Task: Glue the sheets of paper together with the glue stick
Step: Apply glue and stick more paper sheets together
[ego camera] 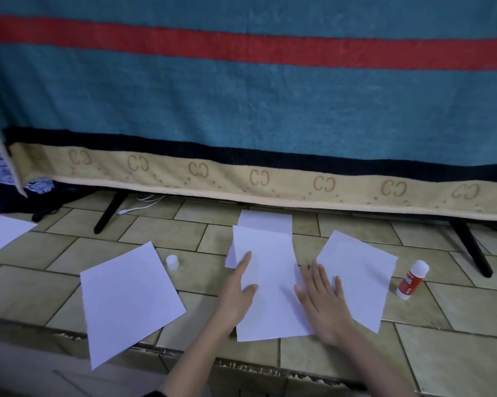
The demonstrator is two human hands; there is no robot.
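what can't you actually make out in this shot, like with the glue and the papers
Head view, the only one:
- Whether glue lies between the middle sheet and the sheet under it: the top sheet covers the overlap.
- The glue stick label: too small and blurred to read.
- The far-left sheet: cut off by the picture's left edge.
- What is behind the hanging towel: only black legs and white cables show.
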